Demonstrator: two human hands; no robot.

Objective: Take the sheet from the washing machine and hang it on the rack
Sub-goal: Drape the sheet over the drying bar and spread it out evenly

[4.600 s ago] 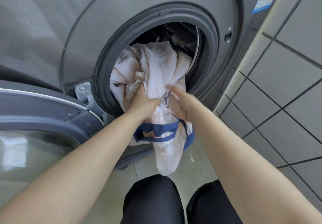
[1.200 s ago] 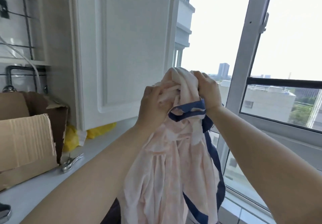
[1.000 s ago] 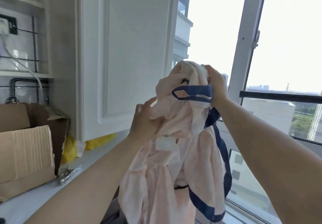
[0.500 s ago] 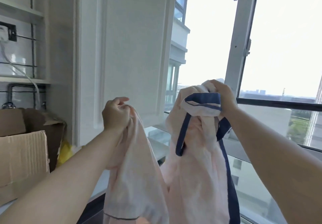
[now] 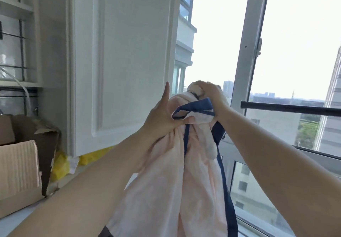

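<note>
The pale pink sheet [image 5: 166, 185] with a dark blue border hangs bunched from both hands in front of the window. My right hand [image 5: 210, 96] grips the top of the bundle in a fist. My left hand [image 5: 162, 118] holds a fold just below it, thumb pressed under the blue edge and index finger pointing up. The sheet's lower end runs out of the bottom of the view. No rack and no washing machine are in sight.
A white cabinet door [image 5: 118, 59] stands close on the left. A cardboard box [image 5: 20, 170] and a yellow bag [image 5: 59, 164] sit on the counter. A dark horizontal bar [image 5: 291, 108] crosses the window [image 5: 247, 56] at the right.
My left hand has come back to the right and now meets the bundle under my right hand; half a second ago the hands were spread apart. Earlier the sheet left the washing machine.
</note>
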